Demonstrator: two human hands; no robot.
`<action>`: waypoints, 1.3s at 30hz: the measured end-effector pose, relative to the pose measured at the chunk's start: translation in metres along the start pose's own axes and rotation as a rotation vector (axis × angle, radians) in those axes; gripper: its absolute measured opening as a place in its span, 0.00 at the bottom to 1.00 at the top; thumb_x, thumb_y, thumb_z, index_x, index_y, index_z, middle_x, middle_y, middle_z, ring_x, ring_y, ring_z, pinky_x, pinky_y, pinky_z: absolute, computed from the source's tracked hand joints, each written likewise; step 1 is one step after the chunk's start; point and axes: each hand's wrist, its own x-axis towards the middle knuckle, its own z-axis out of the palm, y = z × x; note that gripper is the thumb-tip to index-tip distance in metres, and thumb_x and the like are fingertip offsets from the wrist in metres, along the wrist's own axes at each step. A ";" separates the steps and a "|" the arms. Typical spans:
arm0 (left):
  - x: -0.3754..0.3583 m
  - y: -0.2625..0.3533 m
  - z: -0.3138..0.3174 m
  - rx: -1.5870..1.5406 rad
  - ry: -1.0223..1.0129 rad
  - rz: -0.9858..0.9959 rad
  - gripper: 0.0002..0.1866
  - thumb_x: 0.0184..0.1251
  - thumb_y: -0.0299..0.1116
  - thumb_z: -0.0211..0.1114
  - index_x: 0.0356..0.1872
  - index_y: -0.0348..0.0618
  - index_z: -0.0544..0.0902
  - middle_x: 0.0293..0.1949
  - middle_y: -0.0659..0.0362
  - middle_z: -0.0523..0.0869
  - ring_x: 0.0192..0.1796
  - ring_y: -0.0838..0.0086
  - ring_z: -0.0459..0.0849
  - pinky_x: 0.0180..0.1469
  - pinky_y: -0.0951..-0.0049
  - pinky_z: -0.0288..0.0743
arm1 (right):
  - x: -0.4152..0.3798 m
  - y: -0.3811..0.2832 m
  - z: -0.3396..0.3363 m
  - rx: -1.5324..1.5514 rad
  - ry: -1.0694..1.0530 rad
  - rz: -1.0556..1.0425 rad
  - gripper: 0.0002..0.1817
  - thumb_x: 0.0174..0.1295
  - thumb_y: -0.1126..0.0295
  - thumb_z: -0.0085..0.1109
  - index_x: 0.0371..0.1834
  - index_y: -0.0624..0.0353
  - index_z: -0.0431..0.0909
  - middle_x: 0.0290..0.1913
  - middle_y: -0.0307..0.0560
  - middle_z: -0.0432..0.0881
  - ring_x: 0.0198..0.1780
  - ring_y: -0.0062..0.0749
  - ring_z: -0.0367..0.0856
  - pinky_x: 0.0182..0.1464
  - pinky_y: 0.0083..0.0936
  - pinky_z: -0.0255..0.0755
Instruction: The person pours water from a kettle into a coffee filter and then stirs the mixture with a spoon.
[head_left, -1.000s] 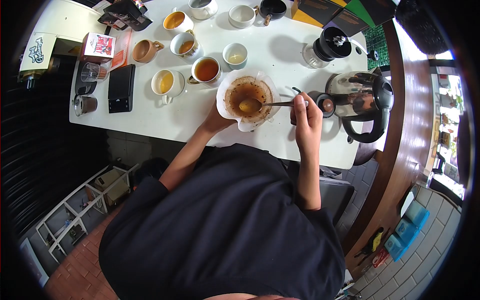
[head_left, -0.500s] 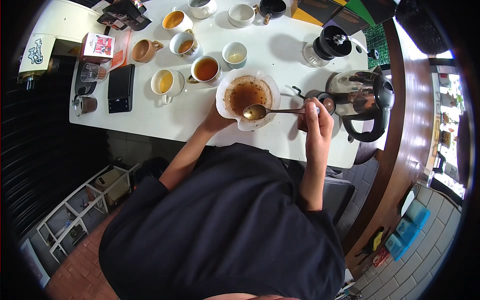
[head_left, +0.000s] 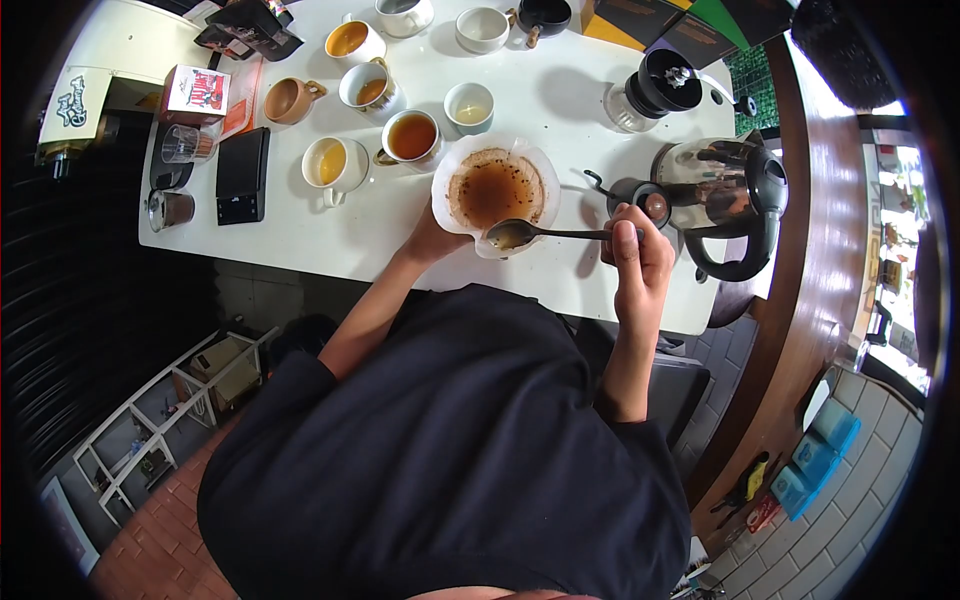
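A white paper filter (head_left: 546,170) lines a dripper, with brown liquid and dark grounds inside. My left hand (head_left: 436,236) is wrapped round its left side, the fingers partly hidden behind the filter. My right hand (head_left: 640,250) pinches the handle of a metal spoon (head_left: 570,234). The spoon's bowl is over the filter's lower edge and looks darker inside. Behind the dripper stand a cup of amber tea (head_left: 413,136) and a small cup of pale liquid (head_left: 469,107).
A steel kettle (head_left: 712,185) stands right of my right hand, a grinder (head_left: 662,88) behind it. More cups, one a white cup (head_left: 333,166), are at the back left, near a black scale (head_left: 241,178). Boxes (head_left: 655,30) lie at the far edge.
The spoon has dropped slightly toward the filter's near edge and its bowl has tilted. My right hand has moved a little right and nearer to me. My left hand stays on the dripper.
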 end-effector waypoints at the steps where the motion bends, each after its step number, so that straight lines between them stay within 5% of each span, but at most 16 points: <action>1: 0.000 -0.001 0.000 0.008 -0.005 0.016 0.45 0.49 0.30 0.84 0.69 0.43 0.68 0.63 0.57 0.79 0.64 0.69 0.78 0.68 0.63 0.72 | 0.000 0.000 0.000 -0.018 0.002 -0.036 0.21 0.75 0.61 0.52 0.26 0.64 0.68 0.20 0.35 0.62 0.23 0.18 0.57 0.25 0.23 0.49; 39: 0.005 0.016 0.006 0.158 0.002 0.238 0.38 0.55 0.29 0.79 0.68 0.42 0.70 0.62 0.56 0.80 0.64 0.69 0.79 0.68 0.64 0.72 | 0.014 0.025 0.017 -0.054 0.050 0.134 0.21 0.77 0.59 0.50 0.28 0.64 0.71 0.17 0.32 0.65 0.22 0.14 0.58 0.25 0.20 0.51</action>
